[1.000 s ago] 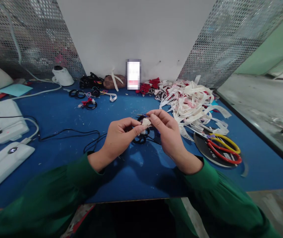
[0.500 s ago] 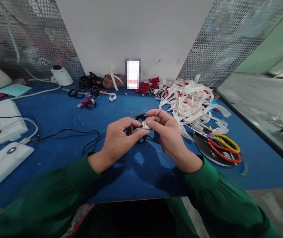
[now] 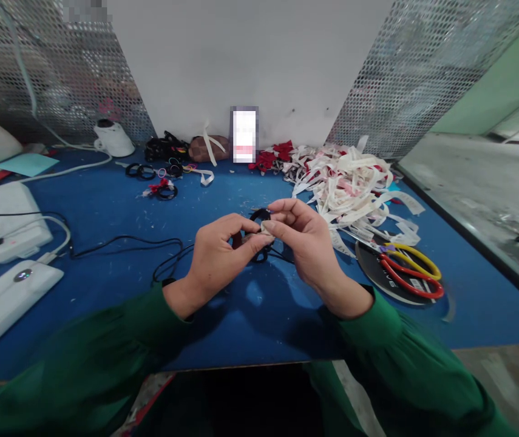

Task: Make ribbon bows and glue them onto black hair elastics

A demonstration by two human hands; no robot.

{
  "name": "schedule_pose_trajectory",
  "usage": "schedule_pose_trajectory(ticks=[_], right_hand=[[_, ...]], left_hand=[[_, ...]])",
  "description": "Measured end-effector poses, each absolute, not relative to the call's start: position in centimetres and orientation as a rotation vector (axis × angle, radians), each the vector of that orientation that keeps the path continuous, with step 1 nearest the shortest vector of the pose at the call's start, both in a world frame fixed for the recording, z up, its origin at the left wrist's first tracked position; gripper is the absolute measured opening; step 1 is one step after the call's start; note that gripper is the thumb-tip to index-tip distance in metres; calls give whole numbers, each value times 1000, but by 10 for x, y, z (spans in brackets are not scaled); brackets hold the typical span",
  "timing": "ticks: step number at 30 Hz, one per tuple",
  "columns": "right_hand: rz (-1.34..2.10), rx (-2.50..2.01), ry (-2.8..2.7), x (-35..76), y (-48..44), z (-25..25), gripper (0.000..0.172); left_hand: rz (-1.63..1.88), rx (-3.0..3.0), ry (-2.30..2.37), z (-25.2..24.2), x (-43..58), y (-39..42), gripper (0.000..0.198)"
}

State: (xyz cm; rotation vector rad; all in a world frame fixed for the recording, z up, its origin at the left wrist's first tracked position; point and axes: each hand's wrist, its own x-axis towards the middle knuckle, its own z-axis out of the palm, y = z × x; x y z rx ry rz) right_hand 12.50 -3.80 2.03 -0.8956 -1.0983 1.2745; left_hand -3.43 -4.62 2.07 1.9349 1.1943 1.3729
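Note:
My left hand (image 3: 223, 246) and my right hand (image 3: 302, 243) meet above the middle of the blue table. Between the fingertips is a small piece of white ribbon (image 3: 265, 226), mostly covered by both thumbs. A black elastic hair band (image 3: 259, 215) loops out behind and below the fingers. My left thumb and index finger pinch the ribbon and band from the left. The right thumb presses on the ribbon from the other side, its fingers curled behind. Exactly how ribbon and band join is hidden.
White printed ribbons (image 3: 350, 182) lie heaped at the back right. Scissors (image 3: 411, 276) with red and yellow handles rest on a black disc (image 3: 368, 267). Black hair bands (image 3: 141, 172) lie at the back left. A black cable (image 3: 127, 243) runs from a white power bank (image 3: 17, 297)'s side.
The white ribbon, showing as a small knot-like fold before, is now more covered by my right thumb. Both hands stay nearly in place.

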Motion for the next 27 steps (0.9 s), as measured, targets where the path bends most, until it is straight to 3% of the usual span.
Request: schedule_pose_trajectory(ticks=[13,19,27], right_hand=[[1243,-933,-1124,125,-37,19,30],[1255,-936,-1106,125,-38,21,32],[1207,-946,-1118,128,-35,21,28]], left_hand=[[1463,2126,1298,18,-37,-47,22],[1512,1856,1364,24,-39,-47,24],[1616,1430,1193,25,-41,-38,50]])
